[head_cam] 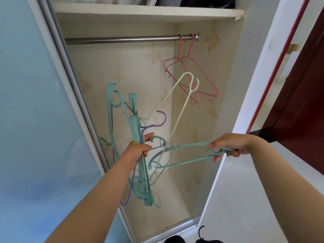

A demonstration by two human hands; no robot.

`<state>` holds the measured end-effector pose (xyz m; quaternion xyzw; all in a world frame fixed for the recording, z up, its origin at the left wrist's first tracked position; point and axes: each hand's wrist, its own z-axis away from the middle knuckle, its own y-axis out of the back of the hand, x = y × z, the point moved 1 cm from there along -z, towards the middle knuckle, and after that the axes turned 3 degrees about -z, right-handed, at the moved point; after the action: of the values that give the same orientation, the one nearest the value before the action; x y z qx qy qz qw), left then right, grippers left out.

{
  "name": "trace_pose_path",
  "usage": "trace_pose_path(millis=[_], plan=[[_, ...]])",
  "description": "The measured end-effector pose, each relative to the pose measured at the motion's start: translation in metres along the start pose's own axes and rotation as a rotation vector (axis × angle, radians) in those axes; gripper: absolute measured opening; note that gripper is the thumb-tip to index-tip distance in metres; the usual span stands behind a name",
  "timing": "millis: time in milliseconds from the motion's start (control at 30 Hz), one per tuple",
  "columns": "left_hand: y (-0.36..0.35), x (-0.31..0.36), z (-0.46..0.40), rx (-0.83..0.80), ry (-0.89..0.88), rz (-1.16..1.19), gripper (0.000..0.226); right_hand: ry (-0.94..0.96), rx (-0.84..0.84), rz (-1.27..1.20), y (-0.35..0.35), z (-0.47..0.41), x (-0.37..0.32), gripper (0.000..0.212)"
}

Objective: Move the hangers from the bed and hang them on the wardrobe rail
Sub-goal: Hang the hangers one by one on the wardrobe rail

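Here, before an open wardrobe, a person sorts a tangle of clothes hangers. The left hand (pixel 139 149) grips a bunch of teal plastic and purple wire hangers (pixel 138 155) around their middle, fingers curled tight. The right hand (pixel 231 146) pinches the looped end of a single teal plastic hanger (pixel 184 151) that lies sideways, its far end caught in the bunch. A pale cream wire hanger (pixel 177 109) threads through both. Two pink wire hangers (pixel 191 74) already hang at the right end of the steel wardrobe rail (pixel 122 40). The hangers look light and fairly stiff, though the hooks snag easily; the teal one is probably best drawn free slowly, then held just below its hook for lifting onto the rail.
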<state>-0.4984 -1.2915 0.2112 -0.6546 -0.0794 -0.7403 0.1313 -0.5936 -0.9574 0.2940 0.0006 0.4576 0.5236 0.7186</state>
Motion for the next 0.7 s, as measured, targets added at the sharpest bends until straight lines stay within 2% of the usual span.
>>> trace_pose_path(millis=[133,333,533,700], plan=[[0.006,0.001,-0.006,-0.034,0.053,0.226,0.051,0.033,0.098,-0.084,0.004,-0.012,0.011,0.046],[0.006,0.003,-0.007,-0.003,0.101,0.359,0.009,0.08,0.169,-0.106,-0.002,-0.029,0.011,0.054],[0.01,0.014,-0.004,-0.067,0.098,0.395,0.038,0.123,0.216,-0.13,-0.011,-0.041,0.006,0.048],[0.014,0.018,-0.003,-0.028,0.094,0.37,0.043,0.127,0.24,-0.148,-0.014,-0.043,0.003,0.041]])
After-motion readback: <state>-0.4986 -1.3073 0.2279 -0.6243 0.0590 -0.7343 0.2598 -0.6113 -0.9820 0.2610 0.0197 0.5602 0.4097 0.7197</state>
